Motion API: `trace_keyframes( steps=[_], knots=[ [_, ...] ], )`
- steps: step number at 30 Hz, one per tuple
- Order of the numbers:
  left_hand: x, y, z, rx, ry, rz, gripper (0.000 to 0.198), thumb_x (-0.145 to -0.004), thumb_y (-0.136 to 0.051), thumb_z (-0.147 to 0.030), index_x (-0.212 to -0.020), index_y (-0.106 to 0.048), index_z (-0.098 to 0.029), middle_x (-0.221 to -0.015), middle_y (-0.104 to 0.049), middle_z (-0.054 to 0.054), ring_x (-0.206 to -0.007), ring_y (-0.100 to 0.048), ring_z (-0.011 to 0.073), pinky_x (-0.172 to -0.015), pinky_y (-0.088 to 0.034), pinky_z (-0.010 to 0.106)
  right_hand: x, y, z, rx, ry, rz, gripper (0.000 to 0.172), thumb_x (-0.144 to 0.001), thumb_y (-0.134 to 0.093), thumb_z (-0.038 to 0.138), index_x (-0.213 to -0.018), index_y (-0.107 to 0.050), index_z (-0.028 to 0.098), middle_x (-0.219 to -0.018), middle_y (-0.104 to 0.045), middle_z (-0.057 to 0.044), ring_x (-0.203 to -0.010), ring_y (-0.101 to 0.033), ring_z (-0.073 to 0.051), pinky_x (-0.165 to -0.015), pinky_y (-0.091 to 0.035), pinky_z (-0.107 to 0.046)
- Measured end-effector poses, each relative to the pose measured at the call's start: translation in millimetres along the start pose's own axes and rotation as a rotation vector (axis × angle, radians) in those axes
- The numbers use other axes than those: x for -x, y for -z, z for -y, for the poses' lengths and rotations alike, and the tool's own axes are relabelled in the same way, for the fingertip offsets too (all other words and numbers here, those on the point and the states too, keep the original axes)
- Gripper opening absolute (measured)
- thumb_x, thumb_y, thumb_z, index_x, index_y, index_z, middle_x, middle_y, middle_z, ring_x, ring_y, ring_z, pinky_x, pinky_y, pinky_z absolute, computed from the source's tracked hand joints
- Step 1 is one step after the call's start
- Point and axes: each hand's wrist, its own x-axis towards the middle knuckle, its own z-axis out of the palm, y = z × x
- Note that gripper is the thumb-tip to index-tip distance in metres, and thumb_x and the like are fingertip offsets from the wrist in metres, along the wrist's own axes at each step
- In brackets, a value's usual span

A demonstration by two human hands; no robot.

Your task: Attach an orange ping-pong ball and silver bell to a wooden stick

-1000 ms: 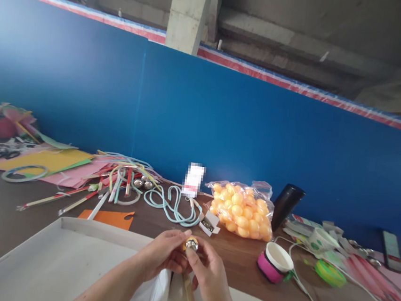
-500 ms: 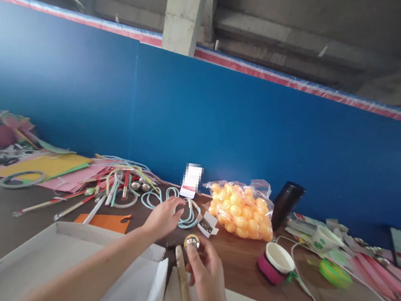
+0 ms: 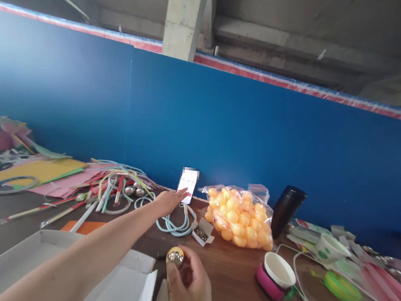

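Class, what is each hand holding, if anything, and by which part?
Right hand: a round orange-and-silver piece, by its near edge and right side. Left hand: nothing; its fingers are at the phone.

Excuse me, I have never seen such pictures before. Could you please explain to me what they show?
Gladly. No machine is at work here: these are a person's two bare hands. Every picture comes from one camera worn on the person's head, looking forward and down.

The right hand holds a small round yellow-and-silver piece. The left hand reaches out to a propped-up phone; whether the fingers touch its screen is hard to tell.

On the brown table lie a clear bag of orange balls, a small open box, pale blue cord and a pink-banded cup. A blue partition stands behind.
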Motion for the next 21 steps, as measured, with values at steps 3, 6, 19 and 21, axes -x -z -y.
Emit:
trace_keyframes(
  steps=[3,6,19,21],
  knots=[
    [5,-1.3,9,-0.043,0.036,0.013,0.081,-0.067,-0.047,0.004,-0.138,-0.026,-0.030,-0.146,-0.023,0.010,-0.091,-0.061,0.0259,-0.067,-0.045,0.031,1,0,5,0.008,0.005,-0.011,0.041,-0.071,-0.062,0.046,-0.097,-0.063,0.015,-0.066,-0.061,-0.003,-0.048,-0.048,-0.013,-0.045,-0.041,-0.021],
    [12,1.3,17,-0.080,0.064,0.010,0.078,-0.069,-0.043,0.004,-0.138,-0.026,-0.026,-0.145,-0.025,0.013,-0.090,-0.061,0.0270,-0.067,-0.046,0.033,1,0,8,-0.003,0.011,-0.020,0.042,-0.071,-0.061,0.047,-0.098,-0.064,0.015,-0.065,-0.062,-0.003,-0.048,-0.049,-0.014,-0.044,-0.040,-0.021],
    [35,26.5,-37,0.004,-0.026,-0.115,0.056,-0.079,-0.039,-0.010,-0.133,-0.034,-0.025,-0.131,-0.044,0.009,-0.092,-0.059,0.0207,-0.072,-0.045,0.030,6,14,25,-0.005,0.022,0.118,0.032,-0.079,-0.059,0.036,-0.105,-0.060,0.018,-0.087,-0.065,-0.004,-0.065,-0.056,-0.015,-0.059,-0.045,-0.022],
    [45,28.6,-55,0.095,-0.048,-0.160,0.040,-0.083,-0.036,-0.017,-0.120,-0.048,-0.023,-0.114,-0.055,0.008,-0.089,-0.059,0.0191,-0.074,-0.045,0.029,8,14,25,-0.016,0.028,0.124,0.035,-0.079,-0.060,0.035,-0.110,-0.057,0.019,-0.089,-0.065,-0.004,-0.064,-0.056,-0.015,-0.060,-0.046,-0.022]
  ],
)
